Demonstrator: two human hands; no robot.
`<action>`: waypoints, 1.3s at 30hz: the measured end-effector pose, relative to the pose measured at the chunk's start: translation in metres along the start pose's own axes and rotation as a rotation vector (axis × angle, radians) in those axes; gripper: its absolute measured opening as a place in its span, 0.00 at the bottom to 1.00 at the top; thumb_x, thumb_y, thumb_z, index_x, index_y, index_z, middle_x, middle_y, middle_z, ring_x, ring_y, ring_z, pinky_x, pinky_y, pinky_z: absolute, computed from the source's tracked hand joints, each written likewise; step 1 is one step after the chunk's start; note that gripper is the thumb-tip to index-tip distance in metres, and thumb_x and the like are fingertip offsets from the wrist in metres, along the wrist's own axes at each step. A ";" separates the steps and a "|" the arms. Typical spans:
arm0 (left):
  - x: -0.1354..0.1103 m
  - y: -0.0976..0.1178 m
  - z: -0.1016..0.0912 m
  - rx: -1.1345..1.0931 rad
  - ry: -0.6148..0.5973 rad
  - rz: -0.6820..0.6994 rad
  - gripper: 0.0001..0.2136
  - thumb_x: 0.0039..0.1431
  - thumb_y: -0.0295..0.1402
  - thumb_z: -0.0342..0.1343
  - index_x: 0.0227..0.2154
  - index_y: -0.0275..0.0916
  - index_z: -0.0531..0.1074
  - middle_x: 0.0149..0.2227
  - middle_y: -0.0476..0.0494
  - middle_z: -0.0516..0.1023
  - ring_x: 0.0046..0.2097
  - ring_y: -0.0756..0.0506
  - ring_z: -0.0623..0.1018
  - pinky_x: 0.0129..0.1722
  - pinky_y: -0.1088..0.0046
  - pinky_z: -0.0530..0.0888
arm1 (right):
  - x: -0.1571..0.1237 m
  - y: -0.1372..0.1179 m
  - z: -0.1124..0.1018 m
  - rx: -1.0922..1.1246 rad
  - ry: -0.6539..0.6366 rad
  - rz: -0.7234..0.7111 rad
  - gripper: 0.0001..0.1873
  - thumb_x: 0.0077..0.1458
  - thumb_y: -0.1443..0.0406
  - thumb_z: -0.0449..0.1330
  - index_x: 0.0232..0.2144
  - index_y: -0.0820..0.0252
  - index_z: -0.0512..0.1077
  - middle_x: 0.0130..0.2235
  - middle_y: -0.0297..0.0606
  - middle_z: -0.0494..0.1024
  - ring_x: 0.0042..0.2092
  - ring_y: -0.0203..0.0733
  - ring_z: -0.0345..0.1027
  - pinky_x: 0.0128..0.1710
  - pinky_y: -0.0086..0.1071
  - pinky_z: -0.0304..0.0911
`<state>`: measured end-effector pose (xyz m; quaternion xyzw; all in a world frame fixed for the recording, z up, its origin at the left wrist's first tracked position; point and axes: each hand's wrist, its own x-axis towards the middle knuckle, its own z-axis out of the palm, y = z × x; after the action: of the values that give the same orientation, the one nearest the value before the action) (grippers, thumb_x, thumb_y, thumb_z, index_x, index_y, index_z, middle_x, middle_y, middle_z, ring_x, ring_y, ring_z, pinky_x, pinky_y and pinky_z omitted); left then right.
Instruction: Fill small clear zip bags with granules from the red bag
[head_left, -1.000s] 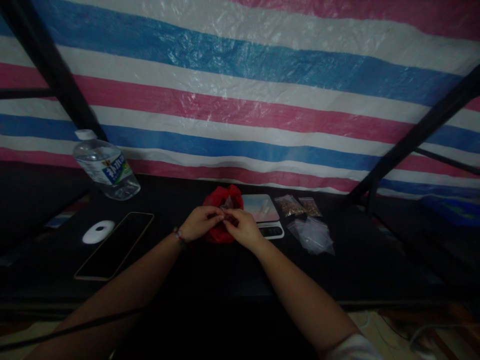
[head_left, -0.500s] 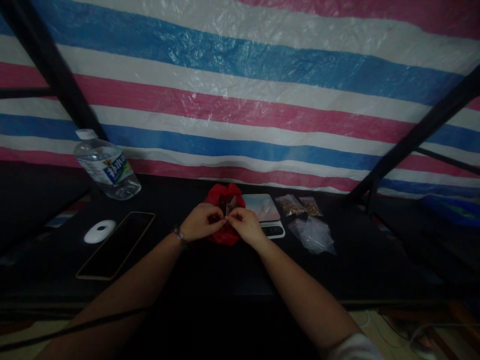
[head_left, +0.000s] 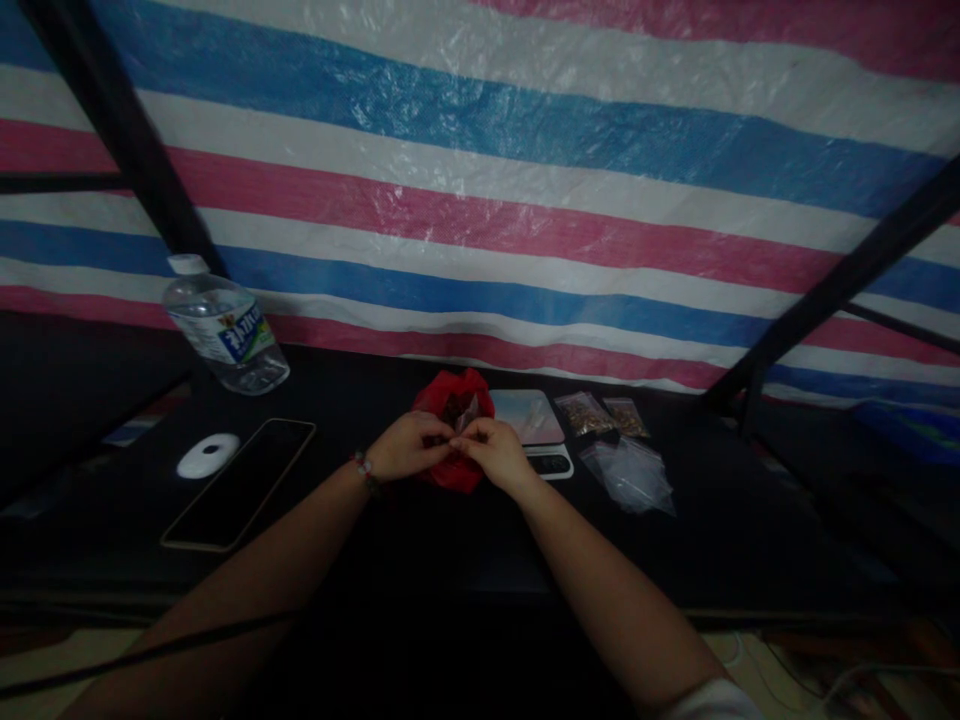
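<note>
Over a red plastic bag (head_left: 466, 480) with dark brown contents, my left hand (head_left: 405, 446) and my right hand (head_left: 496, 454) meet fingertip to fingertip. Both are closed in a pinch on a small clear zip bag (head_left: 468, 411), whose upright part shows just behind the fingers. Its lower part is hidden by my hands and the red bag. Just right of the red bag lies a white digital scale (head_left: 529, 415) with a dark display strip. Beyond it are two small zip bags filled with brownish bits (head_left: 583, 413) and a loose pile of flat clear zip bags (head_left: 630, 474).
On the left of the black tabletop (head_left: 450, 560) lie a phone (head_left: 240, 485) and a white rounded device (head_left: 208, 456). A large clear bottle (head_left: 229, 335) stands behind them. Dark metal frame bars (head_left: 825, 275) slant at both sides before a striped plastic sheet (head_left: 480, 230).
My view has shifted slightly, so the table items sit a little further right. Both hands keep their pinch at the small clear bag, with only slight finger movement.
</note>
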<state>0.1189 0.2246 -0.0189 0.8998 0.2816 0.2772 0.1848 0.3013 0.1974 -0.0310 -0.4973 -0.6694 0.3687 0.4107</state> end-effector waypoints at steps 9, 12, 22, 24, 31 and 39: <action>-0.002 -0.007 0.004 -0.134 0.037 -0.119 0.11 0.58 0.34 0.51 0.28 0.36 0.76 0.27 0.49 0.77 0.30 0.51 0.74 0.32 0.78 0.67 | 0.001 0.008 0.003 -0.053 -0.041 -0.106 0.08 0.54 0.63 0.59 0.26 0.61 0.71 0.24 0.30 0.71 0.26 0.33 0.62 0.26 0.25 0.56; -0.002 -0.003 0.003 -0.102 0.027 -0.122 0.09 0.56 0.32 0.52 0.26 0.36 0.75 0.26 0.49 0.76 0.29 0.51 0.73 0.32 0.77 0.67 | 0.000 0.004 0.003 -0.147 -0.035 -0.173 0.08 0.54 0.65 0.57 0.24 0.61 0.70 0.24 0.31 0.70 0.26 0.33 0.62 0.27 0.26 0.55; 0.001 0.000 0.003 -0.038 -0.042 -0.066 0.12 0.59 0.38 0.52 0.27 0.36 0.75 0.25 0.49 0.76 0.28 0.52 0.72 0.31 0.78 0.65 | -0.003 -0.004 -0.002 -0.302 -0.053 -0.331 0.11 0.59 0.68 0.53 0.24 0.60 0.68 0.26 0.33 0.70 0.31 0.35 0.64 0.32 0.28 0.57; 0.001 -0.001 0.003 -0.050 -0.042 -0.049 0.13 0.61 0.37 0.50 0.27 0.36 0.74 0.25 0.49 0.75 0.28 0.52 0.72 0.31 0.78 0.65 | -0.003 -0.004 -0.003 -0.323 -0.050 -0.351 0.11 0.59 0.68 0.53 0.24 0.60 0.68 0.27 0.33 0.70 0.31 0.36 0.64 0.33 0.28 0.57; 0.001 0.001 0.001 -0.057 0.012 -0.007 0.16 0.60 0.35 0.47 0.21 0.36 0.73 0.21 0.49 0.72 0.26 0.52 0.70 0.30 0.77 0.64 | -0.004 -0.006 -0.001 -0.359 -0.024 -0.370 0.10 0.56 0.70 0.53 0.23 0.59 0.67 0.27 0.33 0.71 0.31 0.36 0.64 0.34 0.28 0.58; 0.003 0.010 0.005 0.184 0.103 -0.023 0.14 0.56 0.32 0.49 0.17 0.38 0.71 0.19 0.49 0.72 0.26 0.51 0.70 0.32 0.73 0.63 | -0.005 -0.006 0.000 -0.428 0.079 -0.295 0.09 0.49 0.69 0.56 0.18 0.59 0.65 0.23 0.32 0.69 0.27 0.35 0.61 0.29 0.28 0.54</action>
<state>0.1279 0.2175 -0.0163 0.8942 0.3255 0.2939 0.0899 0.2995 0.1911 -0.0264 -0.4838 -0.7809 0.1350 0.3715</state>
